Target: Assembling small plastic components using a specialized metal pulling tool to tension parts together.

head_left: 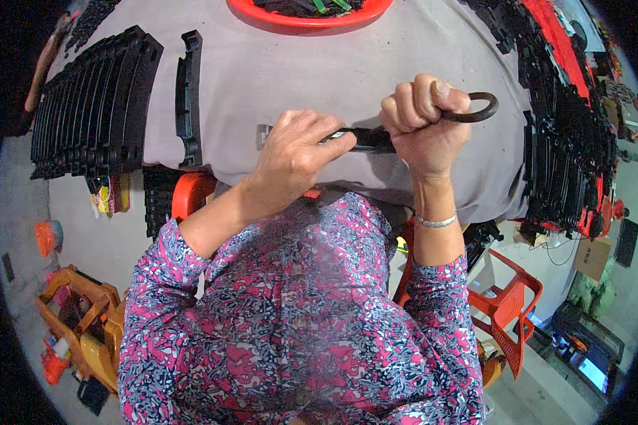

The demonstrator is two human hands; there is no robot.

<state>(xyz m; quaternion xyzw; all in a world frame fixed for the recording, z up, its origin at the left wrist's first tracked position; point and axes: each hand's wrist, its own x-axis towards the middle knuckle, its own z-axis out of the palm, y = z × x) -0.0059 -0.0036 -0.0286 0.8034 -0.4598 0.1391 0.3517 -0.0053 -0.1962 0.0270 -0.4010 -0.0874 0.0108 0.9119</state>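
Observation:
My left hand (294, 150) is closed over one end of a black plastic strip (370, 139) lying across the cloth-covered table, its thumb and fingers pinching it. A small pale grey piece (264, 136) sticks out beyond that hand. At the strip's other end my right hand (427, 124) makes a fist around a tool with a dark round loop (483, 108), which juts out on the right. The rest of this tool is hidden in the fist, so I cannot tell its kind.
Black plastic strips (96, 106) lie in a row at the left, with a single one (188, 99) beside them. Many more are heaped (563, 134) at the right. A red basin (312, 23) with black and green pieces stands at the far side. A red chair (507, 304) is behind at right.

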